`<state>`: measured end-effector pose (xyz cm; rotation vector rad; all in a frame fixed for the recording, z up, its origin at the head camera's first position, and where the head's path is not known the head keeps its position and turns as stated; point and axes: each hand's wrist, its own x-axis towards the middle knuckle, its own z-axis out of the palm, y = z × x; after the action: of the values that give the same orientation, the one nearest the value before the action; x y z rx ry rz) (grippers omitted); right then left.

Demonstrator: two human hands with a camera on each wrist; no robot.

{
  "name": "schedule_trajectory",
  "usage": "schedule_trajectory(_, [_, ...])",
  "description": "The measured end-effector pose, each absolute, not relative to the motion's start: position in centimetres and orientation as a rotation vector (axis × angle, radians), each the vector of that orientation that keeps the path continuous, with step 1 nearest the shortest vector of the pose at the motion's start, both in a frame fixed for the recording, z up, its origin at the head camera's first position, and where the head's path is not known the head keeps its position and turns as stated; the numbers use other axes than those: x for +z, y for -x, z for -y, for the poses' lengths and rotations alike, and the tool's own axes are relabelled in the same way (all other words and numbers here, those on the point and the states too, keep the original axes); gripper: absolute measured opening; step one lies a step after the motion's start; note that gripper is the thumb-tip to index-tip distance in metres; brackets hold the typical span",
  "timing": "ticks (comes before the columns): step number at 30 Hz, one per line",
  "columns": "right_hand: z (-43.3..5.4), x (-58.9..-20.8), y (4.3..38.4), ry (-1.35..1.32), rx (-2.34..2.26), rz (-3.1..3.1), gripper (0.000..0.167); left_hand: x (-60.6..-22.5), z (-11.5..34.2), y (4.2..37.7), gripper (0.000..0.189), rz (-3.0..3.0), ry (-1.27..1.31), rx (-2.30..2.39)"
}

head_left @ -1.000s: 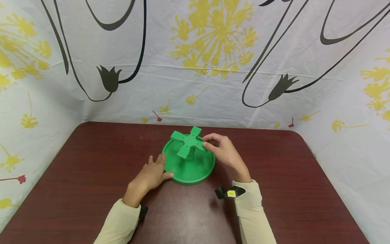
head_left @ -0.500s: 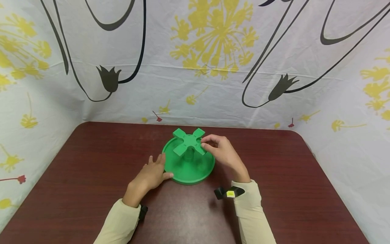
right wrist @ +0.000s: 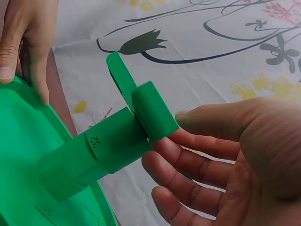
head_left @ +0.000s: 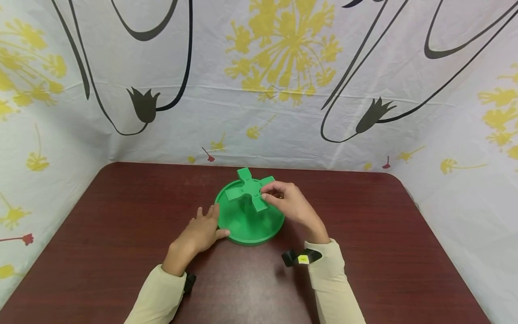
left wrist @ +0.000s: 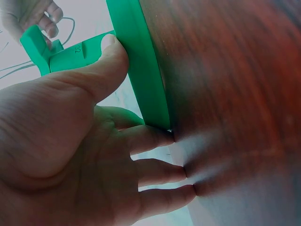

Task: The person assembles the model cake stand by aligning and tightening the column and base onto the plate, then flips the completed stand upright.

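On the table stands a green round tray-like base (head_left: 252, 229) with a raised rim. A green post (right wrist: 104, 148), marked 32, rises from its middle. On top of the post sits a green cross-shaped knob (head_left: 247, 188) with four arms. My left hand (head_left: 198, 233) rests at the base's left edge, thumb laid on the rim, the other fingers stretched out beside it to the table. My right hand (head_left: 295, 208) holds the knob at its right side with thumb and index finger; the index fingertip is hidden behind an arm in the right wrist view. Its other fingers curl loosely below.
The dark wooden table (head_left: 133, 216) has rounded back corners. A white cloth (head_left: 202, 135) printed with flowers hangs behind it and along both sides. A black wrist camera (head_left: 301, 258) sits on the right wrist.
The cross-shaped knob has turned clockwise as seen from above. My right hand has shifted slightly left with it. The left hand and the base have stayed in place.
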<state>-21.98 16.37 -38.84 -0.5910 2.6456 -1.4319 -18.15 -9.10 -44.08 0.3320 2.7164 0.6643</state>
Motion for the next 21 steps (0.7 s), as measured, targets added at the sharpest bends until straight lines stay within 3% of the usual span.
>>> schedule_trajectory(10, [-16.86, -38.71, 22.40, 0.407, -1.797, -2.712, 0.015, -44.14, 9.14, 18.18, 0.082, -2.724, -0.345, 0.666])
schedule_trajectory(15, [-16.67, -38.84, 22.70, 0.264, -1.780, -2.791, 0.030, -44.18, 9.18, 18.19, 0.082, -2.726, -0.349, 0.669])
schedule_trajectory(21, [-16.56, -39.17, 22.76, 0.309, -1.636, -2.705, 0.047, -44.12, 9.14, 18.17, 0.082, -2.720, -0.342, 0.674])
